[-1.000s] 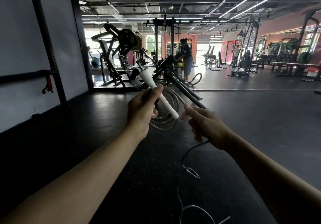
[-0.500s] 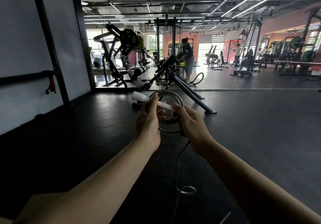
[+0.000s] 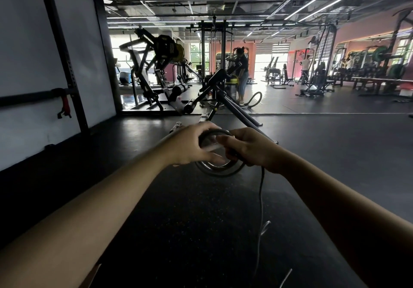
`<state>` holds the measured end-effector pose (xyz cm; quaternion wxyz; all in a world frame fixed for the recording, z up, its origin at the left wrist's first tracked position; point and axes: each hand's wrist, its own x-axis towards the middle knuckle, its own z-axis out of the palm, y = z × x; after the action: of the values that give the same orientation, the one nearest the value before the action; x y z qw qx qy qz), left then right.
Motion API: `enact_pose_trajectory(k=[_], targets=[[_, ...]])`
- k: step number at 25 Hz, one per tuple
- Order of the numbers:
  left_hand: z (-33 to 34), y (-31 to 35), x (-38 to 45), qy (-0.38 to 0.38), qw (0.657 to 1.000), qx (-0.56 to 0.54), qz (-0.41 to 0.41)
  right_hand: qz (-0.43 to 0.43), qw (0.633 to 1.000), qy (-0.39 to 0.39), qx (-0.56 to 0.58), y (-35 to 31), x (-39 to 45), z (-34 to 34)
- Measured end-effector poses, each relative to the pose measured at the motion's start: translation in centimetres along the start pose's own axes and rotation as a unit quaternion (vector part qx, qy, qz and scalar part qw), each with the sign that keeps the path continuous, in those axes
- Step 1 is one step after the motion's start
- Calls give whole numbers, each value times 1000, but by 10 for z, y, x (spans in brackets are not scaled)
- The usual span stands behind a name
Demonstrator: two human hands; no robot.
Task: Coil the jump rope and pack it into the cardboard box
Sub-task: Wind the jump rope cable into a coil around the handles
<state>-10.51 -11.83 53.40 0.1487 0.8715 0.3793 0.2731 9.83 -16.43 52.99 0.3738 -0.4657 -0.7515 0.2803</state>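
Two bare hands meet at chest height over the dark speckled rubber floor [image 3: 201, 220], both on a thin grey jump rope wound into a round coil [image 3: 220, 169]. The left hand [image 3: 190, 147] lies across the upper left of the coil, its grip closed around the loops, fingers curled over the top strand. The right hand [image 3: 250, 147] has its grip clenched on the coil's right side, where the free length of rope [image 3: 261, 198] leaves the fist and hangs down to the floor, trailing toward the lower edge of the view. A pale blurred shape lies across the coil between the hands; whether it is a handle cannot be told. A brown cardboard corner [image 3: 90, 276] shows at the lower left edge, beneath the left forearm. Black gym machines [image 3: 156, 68] stand well beyond the hands.
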Motion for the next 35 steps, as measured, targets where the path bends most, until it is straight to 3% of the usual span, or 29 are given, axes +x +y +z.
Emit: enact_pose_trajectory(k=[6,10,15,18,19,20,25,27,32,34,35], targets=[[4,21,9,-128,984,-99,-81,-38,998,-1,-50,-1,-2,-7],[6,18,3,-27,971,-232,-56,26,993,-13,110,17,-13,-23],[26,35,2,170,844,-507,-53,44,966,26,255,35,-17,-22],[42,53,10,324,701,-615,-160,67,951,29,300,34,-17,4],[46,55,13,361,670,-619,-194,70,945,33,317,30,-19,16],[51,57,14,382,660,-609,-219,62,943,45,325,25,-20,28],[75,60,9,403,715,-526,-223,17,920,201,336,4,-17,63],[75,48,7,388,739,-511,-205,31,924,221,309,8,-15,60],[44,-9,-9,151,852,-479,-145,28,979,164,119,24,-8,26],[13,-23,-13,127,886,-430,-119,26,992,121,-17,26,-6,8],[-1,-27,-12,126,925,-344,-97,21,990,100,-94,25,-4,1]])
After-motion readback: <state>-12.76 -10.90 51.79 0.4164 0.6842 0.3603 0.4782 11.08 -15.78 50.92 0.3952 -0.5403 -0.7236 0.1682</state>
